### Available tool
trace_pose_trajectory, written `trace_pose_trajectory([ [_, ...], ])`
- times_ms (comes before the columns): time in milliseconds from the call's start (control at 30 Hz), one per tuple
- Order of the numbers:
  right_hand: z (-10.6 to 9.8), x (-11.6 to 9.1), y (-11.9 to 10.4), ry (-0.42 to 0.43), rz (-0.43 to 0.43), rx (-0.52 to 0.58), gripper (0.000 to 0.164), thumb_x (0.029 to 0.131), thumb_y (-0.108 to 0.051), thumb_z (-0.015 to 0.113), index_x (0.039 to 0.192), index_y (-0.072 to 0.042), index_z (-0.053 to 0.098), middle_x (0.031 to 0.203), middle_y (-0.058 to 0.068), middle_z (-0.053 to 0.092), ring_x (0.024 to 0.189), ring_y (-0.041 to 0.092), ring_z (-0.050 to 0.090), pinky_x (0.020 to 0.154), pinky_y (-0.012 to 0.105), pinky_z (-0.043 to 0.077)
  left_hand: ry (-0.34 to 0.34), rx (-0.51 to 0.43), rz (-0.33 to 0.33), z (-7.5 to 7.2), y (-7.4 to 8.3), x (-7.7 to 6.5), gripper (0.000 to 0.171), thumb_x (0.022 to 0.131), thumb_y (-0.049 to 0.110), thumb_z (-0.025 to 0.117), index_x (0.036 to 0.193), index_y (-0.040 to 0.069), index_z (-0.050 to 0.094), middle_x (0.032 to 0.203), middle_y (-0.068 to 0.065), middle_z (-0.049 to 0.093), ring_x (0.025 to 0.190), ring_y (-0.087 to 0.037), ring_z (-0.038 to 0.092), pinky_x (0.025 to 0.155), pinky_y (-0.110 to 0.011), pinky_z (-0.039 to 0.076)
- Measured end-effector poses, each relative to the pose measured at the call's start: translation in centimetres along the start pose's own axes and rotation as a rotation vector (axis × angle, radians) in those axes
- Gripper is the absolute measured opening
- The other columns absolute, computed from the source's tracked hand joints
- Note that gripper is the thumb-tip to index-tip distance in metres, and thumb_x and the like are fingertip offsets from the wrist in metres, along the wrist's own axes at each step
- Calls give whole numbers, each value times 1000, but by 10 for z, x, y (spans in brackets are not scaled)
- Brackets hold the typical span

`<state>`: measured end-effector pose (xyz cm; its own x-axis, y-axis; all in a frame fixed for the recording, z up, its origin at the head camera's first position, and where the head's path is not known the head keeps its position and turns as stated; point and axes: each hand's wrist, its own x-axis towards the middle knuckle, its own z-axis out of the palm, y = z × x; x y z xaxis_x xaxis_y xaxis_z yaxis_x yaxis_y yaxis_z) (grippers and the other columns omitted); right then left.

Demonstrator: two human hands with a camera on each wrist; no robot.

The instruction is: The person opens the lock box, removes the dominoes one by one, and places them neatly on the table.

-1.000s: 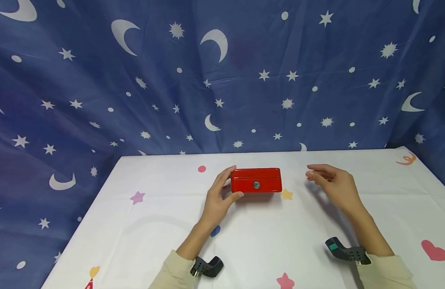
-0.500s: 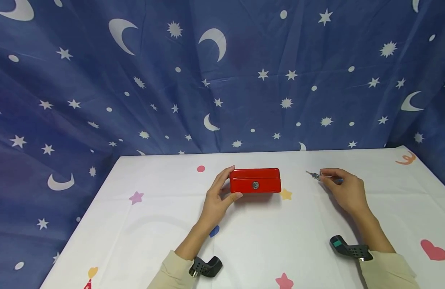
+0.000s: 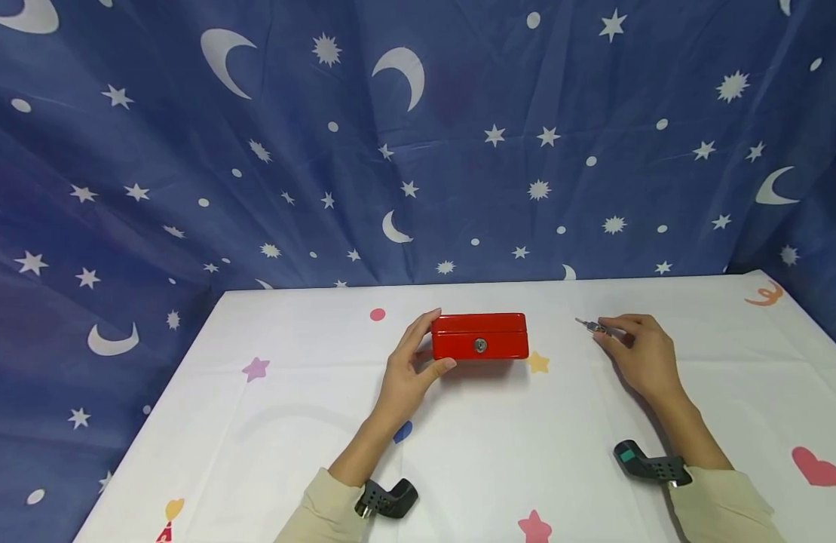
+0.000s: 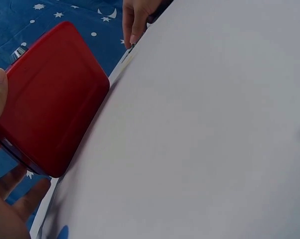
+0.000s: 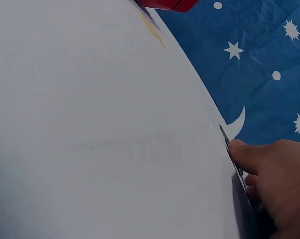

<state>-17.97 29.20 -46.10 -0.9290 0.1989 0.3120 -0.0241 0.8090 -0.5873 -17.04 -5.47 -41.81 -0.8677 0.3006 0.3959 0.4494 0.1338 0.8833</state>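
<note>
A red metal cash box (image 3: 480, 335) with a round silver lock (image 3: 480, 345) facing front lies in the middle of the head view. My left hand (image 3: 407, 377) grips its left end, thumb along the front and fingers behind. The left wrist view shows a broad, smooth red face of the box (image 4: 55, 99), the lock (image 4: 18, 54) jutting from its edge. Off to the right, my right hand (image 3: 643, 358) pinches a small silver key (image 3: 591, 326) between thumb and fingers. Its tip points left toward the box; the rest is hidden by the fingers.
A white tablecloth (image 3: 309, 452) printed with coloured stars and hearts covers the table. Behind the table's far edge hangs a blue curtain (image 3: 458, 83) with moons and stars. Each wrist wears a black strap-on camera, the left one (image 3: 390, 499) and the right one (image 3: 651, 464).
The key, hidden in the right fingers a second ago, now sticks out of them. That hand drew right, then slightly back left. The left hand and cash box stayed put.
</note>
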Motion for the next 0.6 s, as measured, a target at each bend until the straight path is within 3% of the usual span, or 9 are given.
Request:
trace_pose_trajectory([
  [233,1,0,0,-16,-1,-11,31,88,-12,70,115,3,66,118,30,47,90,39,52,71,51,45,-1,-18,11,0,-1,0,67,85,1,69,145,7,40,144,-14,41,127,-26,43,95,-48,46],
  [433,0,0,-1,-19,-4,-9,25,88,-13,70,107,4,69,109,26,49,84,34,49,66,41,40,2,-9,5,0,-1,0,67,85,1,69,145,7,41,144,-10,41,128,-25,43,95,-48,46],
  [600,1,0,-1,-24,-18,-8,25,90,-14,68,104,6,67,103,23,50,83,32,48,65,40,39,2,-6,-7,-1,1,-1,67,85,2,70,145,8,41,144,-10,41,128,-25,42,95,-47,46],
])
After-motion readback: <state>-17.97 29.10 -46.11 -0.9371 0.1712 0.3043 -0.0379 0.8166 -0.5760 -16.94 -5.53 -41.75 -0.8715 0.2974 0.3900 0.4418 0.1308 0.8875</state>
